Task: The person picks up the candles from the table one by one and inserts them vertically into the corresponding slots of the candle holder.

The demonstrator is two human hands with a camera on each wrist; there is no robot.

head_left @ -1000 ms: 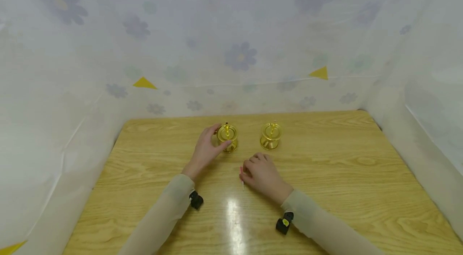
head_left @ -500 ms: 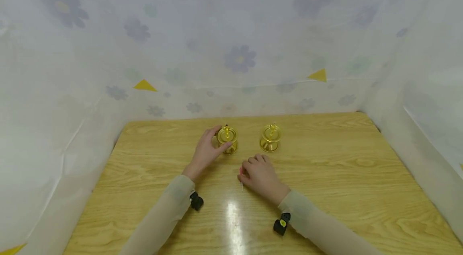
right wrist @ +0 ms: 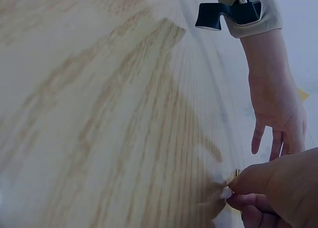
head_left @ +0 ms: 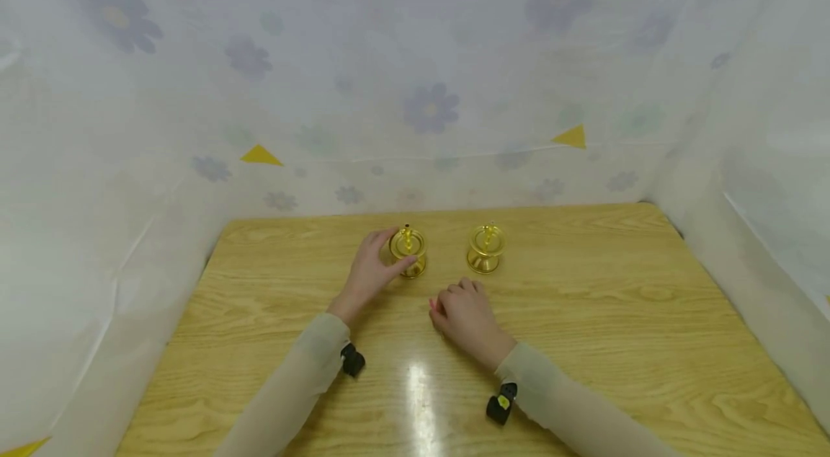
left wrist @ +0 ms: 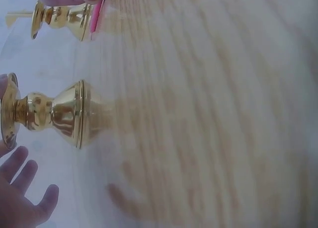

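Two gold candle holders stand side by side on the wooden table (head_left: 616, 313). My left hand (head_left: 384, 257) grips the cup of the left holder (head_left: 408, 252), thumb in front and fingers behind; in the left wrist view that holder (left wrist: 49, 114) fills the left side, with my fingers (left wrist: 22, 181) beside its top. My right hand (head_left: 449, 300) rests on the table just in front of the right holder (head_left: 485, 249) and pinches a thin pink candle (head_left: 431, 306), mostly hidden under the fingers. The left wrist view shows the pink candle (left wrist: 98, 13) beside the right holder (left wrist: 62, 15).
White flowered sheeting (head_left: 428, 104) walls in the table at the back and both sides. Small black wrist cameras (head_left: 352, 360) sit on both sleeves. The right wrist view shows my left hand (right wrist: 276, 114) across bare wood.
My right hand has slid a little to the left and nearer the holders, and the candle's white tip is now hidden under it. The left hand keeps its hold on the left holder.
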